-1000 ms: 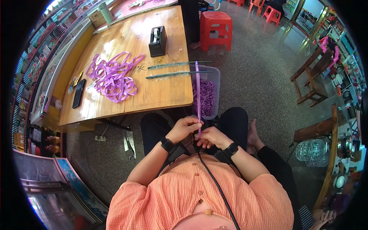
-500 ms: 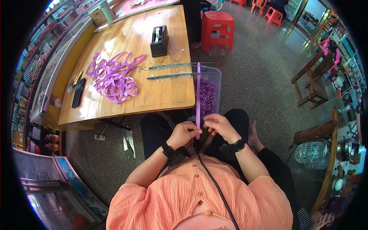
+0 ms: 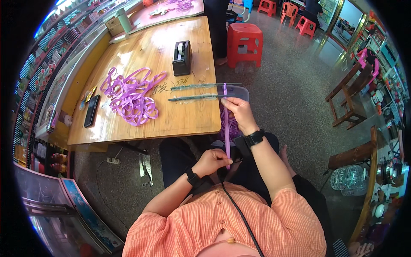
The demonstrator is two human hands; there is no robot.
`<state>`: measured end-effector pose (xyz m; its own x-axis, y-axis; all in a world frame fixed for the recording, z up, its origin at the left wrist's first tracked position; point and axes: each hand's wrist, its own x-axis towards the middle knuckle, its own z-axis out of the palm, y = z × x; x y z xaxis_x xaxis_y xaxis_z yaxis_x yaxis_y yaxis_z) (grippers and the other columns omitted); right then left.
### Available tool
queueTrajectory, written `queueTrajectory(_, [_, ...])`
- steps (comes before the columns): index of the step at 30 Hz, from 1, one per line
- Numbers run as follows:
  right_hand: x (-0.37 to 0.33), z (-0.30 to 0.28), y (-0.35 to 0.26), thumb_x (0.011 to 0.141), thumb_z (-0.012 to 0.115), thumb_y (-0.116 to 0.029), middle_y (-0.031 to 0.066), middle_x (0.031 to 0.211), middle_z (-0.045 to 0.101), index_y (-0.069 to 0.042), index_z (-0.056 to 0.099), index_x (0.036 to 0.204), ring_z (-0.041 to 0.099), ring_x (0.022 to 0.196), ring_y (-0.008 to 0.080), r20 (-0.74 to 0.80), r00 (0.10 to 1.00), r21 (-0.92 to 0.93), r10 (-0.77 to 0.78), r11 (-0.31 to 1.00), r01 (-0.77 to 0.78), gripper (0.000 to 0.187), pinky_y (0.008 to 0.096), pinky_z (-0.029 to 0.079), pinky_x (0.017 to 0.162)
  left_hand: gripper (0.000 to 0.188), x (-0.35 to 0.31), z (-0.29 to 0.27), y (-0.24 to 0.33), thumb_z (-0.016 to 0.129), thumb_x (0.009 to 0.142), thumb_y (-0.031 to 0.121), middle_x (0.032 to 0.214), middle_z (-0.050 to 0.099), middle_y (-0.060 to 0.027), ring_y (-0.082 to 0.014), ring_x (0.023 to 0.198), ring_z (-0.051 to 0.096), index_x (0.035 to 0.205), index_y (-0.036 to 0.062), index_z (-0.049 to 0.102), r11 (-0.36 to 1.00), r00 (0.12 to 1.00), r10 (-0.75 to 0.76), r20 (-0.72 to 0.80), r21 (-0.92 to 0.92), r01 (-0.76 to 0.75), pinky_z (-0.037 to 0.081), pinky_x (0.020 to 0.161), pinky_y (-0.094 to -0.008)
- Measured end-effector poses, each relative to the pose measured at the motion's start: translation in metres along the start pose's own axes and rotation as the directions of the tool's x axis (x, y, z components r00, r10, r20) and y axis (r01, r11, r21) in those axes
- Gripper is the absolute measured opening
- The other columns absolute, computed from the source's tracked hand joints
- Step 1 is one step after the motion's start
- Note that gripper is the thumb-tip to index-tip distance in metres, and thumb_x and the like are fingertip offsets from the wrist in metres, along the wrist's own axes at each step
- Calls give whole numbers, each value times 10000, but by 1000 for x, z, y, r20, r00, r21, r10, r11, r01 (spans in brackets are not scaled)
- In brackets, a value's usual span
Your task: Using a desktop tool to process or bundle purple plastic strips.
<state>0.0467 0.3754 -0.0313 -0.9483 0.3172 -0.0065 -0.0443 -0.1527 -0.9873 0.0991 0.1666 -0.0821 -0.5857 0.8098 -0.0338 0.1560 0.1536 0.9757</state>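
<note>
Purple strip (image 3: 227, 139) runs just off the bench's (image 3: 188, 120) right edge, long axis pointing away from the person, about parallel to that edge. Its far end reaches two dark rods (image 3: 199, 98), which lie side by side and stick out past the bench's right edge, so strip and rods cross about square. Whether the strip loops round the rods or is only fixed to them: cannot tell.

Right hand (image 3: 243, 115) is the nearer one to the rods, off the bench's right edge; thumb and forefinger narrow, pinching the strip just beside the nearer rod. Left hand (image 3: 212, 162) is on the person's side of the bench, below its near edge; thumb and fingers closed on the strip's near end. Strip looks straight between the two hands.

Clear bin (image 3: 245, 95) with purple pieces (image 3: 231, 127) sits below the bench's right edge. Tangled ribbon pile (image 3: 130, 98) lies on the bench's left half.
</note>
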Motion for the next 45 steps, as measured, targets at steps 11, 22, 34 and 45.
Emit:
queueTrajectory(11, [22, 6, 19, 967, 659, -117, 46, 968, 723, -31, 687, 1099, 673, 818, 107, -89, 990, 201, -109, 972, 125, 161, 240, 530, 714, 182, -4, -7, -1, 748, 930, 223, 763, 721, 17, -53, 671, 571, 843, 64, 760, 909, 951, -273, 148, -284, 305, 468, 647, -223])
queueTrajectory(22, [0, 2, -19, 1011, 620, -264, 37, 786, 706, -20, 716, 1013, 621, 598, 77, 71, 996, -3, 51, 999, -50, 262, 212, 488, 551, 174, -39, -11, 55, 786, 865, 147, 899, 735, -131, -244, 805, 714, 984, 22, 766, 924, 928, 322, 187, 151, -351, 563, 722, -318])
queueTrajectory(34, [-103, -21, -50, 829, 700, -15, 65, 814, 692, -119, 740, 1092, 645, 681, 197, 383, 737, -534, -558, 517, 669, 285, 327, 536, 642, 313, -58, -26, 104, 765, 895, 194, 1059, 731, -118, -170, 845, 718, 1148, 16, 721, 986, 938, 155, 311, 5, -164, 574, 708, -278])
queueTrajectory(45, [-22, -11, -144, 782, 772, -82, 3, 718, 617, -136, 732, 907, 548, 608, 180, 662, 124, -531, -739, -346, 774, 142, 312, 454, 555, 654, -34, -74, 185, 692, 907, 15, 1321, 604, -158, -161, 931, 658, 1497, 20, 411, 887, 906, 416, 71, -249, -388, 563, 759, -261])
